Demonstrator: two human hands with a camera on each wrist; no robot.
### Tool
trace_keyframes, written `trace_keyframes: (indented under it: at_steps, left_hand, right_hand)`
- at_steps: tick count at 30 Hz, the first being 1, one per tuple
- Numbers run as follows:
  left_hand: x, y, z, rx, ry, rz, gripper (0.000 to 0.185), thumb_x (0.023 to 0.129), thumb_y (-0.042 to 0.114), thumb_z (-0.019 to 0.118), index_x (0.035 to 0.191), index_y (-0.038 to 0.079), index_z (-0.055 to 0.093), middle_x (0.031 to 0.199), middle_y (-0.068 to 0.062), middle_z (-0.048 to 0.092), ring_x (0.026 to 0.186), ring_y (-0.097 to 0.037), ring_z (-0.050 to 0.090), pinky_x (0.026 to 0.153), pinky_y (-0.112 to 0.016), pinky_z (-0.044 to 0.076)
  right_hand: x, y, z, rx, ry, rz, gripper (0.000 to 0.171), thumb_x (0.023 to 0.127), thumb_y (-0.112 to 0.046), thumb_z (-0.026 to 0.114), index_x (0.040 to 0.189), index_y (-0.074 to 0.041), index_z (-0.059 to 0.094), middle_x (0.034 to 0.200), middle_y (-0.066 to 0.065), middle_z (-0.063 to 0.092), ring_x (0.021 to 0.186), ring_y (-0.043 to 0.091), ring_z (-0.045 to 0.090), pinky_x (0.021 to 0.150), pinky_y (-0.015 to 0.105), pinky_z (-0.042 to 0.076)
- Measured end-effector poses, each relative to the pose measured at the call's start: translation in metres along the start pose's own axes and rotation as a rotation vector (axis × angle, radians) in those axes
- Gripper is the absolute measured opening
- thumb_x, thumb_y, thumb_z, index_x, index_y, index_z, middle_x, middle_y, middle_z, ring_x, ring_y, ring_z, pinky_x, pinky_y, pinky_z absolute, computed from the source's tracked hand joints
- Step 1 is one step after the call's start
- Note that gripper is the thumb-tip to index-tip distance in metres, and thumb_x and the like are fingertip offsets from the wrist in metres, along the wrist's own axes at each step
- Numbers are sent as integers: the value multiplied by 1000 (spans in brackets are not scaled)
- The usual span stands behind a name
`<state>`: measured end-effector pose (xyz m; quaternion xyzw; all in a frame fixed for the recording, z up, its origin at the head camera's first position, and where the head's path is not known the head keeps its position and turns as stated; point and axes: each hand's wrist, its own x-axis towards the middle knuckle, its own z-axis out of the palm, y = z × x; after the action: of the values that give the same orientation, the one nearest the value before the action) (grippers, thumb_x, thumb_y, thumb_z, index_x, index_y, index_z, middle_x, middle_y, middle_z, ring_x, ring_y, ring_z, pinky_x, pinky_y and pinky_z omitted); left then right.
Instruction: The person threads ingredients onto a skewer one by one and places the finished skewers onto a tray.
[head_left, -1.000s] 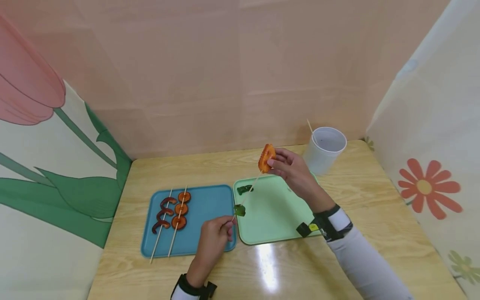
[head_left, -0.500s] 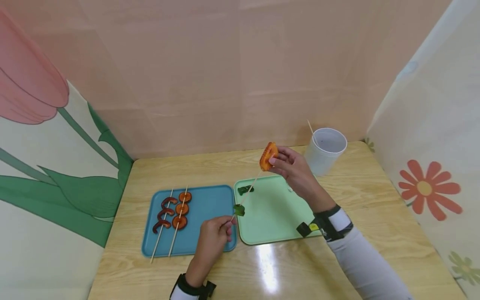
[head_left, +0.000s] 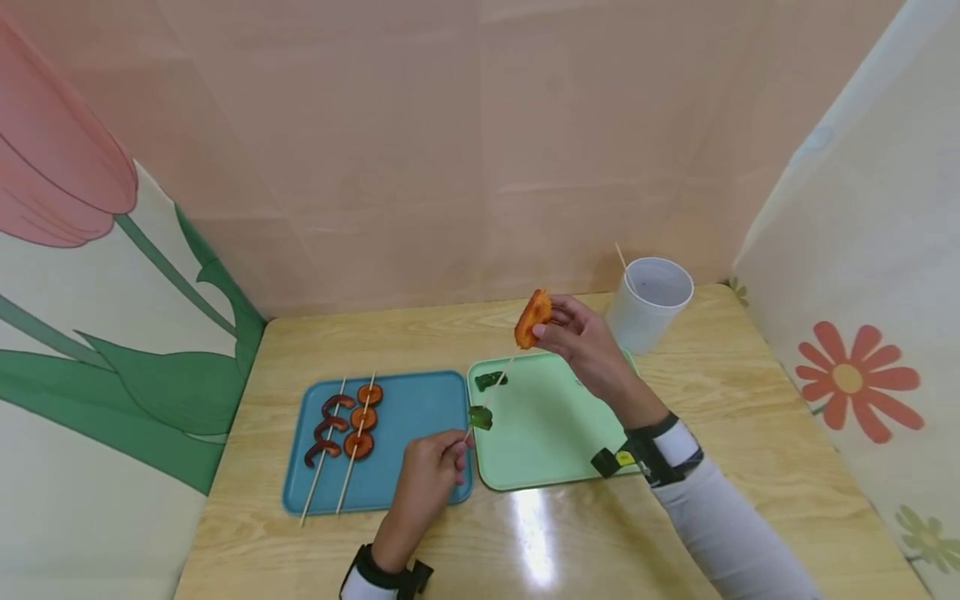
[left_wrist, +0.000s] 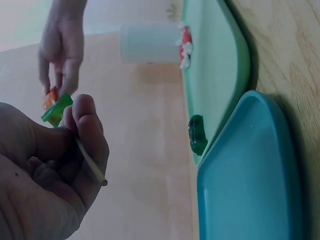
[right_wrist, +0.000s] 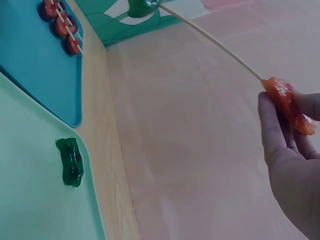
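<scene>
By the left hand [head_left: 429, 477], lower centre, a skewer [right_wrist: 220, 45] is pinched below a threaded green piece [head_left: 481, 417]; by the right hand [head_left: 591, 350], centre right, an orange piece [head_left: 533, 319] is gripped at the far end. Lower left, two filled skewers [head_left: 358, 446] are laid; this one seems partly done, a dark green piece [head_left: 491, 380] being left on the green tray [head_left: 555, 425].
</scene>
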<state>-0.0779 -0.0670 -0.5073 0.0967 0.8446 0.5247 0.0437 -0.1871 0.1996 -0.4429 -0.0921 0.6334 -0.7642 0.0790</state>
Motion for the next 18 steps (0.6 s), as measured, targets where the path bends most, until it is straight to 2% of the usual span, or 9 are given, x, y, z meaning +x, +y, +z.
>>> trace_keyframes:
  at_steps: [4, 6, 11, 15, 18]
  left_hand:
    - [4, 8, 2, -21, 8, 12, 19, 102, 0, 58, 96, 6, 75, 68, -3, 61, 51, -5, 58, 51, -22, 54]
    - [8, 14, 3, -35, 22, 31, 20, 102, 1, 57, 94, 6, 74, 66, -1, 60, 51, -5, 57, 50, -23, 54]
    - [16, 25, 2, -68, 74, 76, 21, 102, 0, 56, 91, 5, 74, 65, -3, 60, 50, -4, 56, 49, -25, 55]
    - [16, 28, -1, -68, 95, 74, 19, 101, 0, 58, 91, 4, 74, 64, -5, 60, 49, -3, 57, 48, -23, 54]
    - [15, 25, -4, -59, 111, 57, 17, 100, -1, 59, 92, 2, 74, 65, -6, 60, 49, -4, 57, 48, -23, 54]
  right_hand:
    - [-5, 2, 15, -81, -36, 38, 39, 97, -7, 69, 134, -5, 56, 118, 4, 69, 104, 18, 73, 90, 30, 61]
    - [-8, 4, 26, -117, -85, 69, 38, 96, -8, 71, 131, -3, 55, 117, 4, 70, 102, 17, 73, 89, 32, 61]
    - [-14, 6, 45, -131, -120, 92, 38, 94, -7, 73, 125, -1, 53, 115, 3, 69, 101, 15, 73, 87, 32, 62]
    - [-13, 4, 45, -140, -131, 90, 40, 94, -10, 73, 128, 0, 53, 117, 5, 69, 103, 16, 72, 89, 33, 61]
    - [-6, 9, 38, -196, -171, 99, 41, 100, -18, 67, 135, 0, 54, 124, 14, 67, 111, 27, 71, 98, 39, 58]
